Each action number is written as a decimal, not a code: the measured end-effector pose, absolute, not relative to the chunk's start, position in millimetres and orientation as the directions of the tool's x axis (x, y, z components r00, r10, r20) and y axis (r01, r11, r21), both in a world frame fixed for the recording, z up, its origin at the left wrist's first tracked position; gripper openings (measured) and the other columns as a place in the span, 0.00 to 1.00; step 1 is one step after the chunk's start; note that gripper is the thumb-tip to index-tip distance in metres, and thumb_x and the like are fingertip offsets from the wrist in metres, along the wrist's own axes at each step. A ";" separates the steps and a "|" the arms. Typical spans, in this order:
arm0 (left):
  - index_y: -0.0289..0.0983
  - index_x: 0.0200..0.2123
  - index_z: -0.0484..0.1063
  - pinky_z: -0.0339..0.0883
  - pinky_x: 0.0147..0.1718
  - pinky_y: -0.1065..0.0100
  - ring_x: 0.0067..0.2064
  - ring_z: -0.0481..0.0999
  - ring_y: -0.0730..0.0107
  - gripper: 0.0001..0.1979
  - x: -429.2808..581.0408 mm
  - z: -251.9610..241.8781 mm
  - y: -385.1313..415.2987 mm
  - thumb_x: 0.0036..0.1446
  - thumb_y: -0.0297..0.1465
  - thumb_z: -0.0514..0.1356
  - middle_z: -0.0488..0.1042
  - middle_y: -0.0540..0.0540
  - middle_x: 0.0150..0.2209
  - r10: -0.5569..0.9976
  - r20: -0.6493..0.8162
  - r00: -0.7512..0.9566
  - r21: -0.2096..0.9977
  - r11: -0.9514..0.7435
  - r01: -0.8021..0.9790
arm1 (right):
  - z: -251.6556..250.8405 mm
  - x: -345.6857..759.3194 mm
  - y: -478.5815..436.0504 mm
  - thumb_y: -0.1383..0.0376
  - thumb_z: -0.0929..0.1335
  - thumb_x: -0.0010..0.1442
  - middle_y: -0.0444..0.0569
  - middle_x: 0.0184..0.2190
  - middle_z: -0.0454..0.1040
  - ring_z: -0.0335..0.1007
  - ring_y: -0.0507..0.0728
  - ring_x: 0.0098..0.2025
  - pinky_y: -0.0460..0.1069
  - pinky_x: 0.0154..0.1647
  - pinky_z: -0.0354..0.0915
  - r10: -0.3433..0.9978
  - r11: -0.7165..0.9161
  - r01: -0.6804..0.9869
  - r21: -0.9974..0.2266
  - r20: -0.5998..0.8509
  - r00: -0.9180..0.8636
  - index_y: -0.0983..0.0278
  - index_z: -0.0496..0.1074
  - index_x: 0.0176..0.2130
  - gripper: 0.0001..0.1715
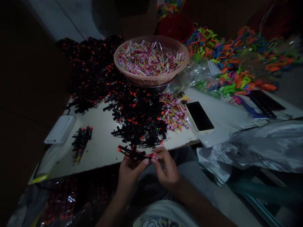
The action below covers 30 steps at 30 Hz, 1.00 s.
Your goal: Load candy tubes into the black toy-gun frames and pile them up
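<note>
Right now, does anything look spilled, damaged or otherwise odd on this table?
Small pink-wrapped pieces lie loose outside the pink basin holding similar ones, perhaps deliberately. The table's near edge looks ragged and brown against its white top. Nothing else stands out.

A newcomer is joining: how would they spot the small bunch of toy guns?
On the white table, find the white box at left. Right of it lies the small bunch of toy guns. It lies apart from the big heap, its yellowish ends toward the camera.

A black toy gun [133,153] slants, orange tip [119,150] leftward.
</note>
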State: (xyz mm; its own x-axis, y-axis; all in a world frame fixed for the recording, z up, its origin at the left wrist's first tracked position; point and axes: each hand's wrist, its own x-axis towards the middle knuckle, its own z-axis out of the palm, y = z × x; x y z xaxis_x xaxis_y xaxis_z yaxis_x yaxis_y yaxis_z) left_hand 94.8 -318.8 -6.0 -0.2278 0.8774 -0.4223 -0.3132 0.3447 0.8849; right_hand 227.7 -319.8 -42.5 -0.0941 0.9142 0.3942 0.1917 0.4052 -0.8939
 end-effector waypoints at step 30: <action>0.33 0.41 0.74 0.68 0.47 0.63 0.47 0.76 0.60 0.18 112.6 -19.2 -316.9 0.46 0.34 0.67 0.78 0.41 0.43 0.852 -0.514 -0.099 0.744 0.385 -0.545 | -41.2 237.3 -303.7 0.61 0.60 0.65 0.55 0.31 0.69 0.63 0.61 0.35 0.56 0.37 0.63 0.895 0.442 0.683 -0.581 0.339 -0.291 0.65 0.65 0.35 0.11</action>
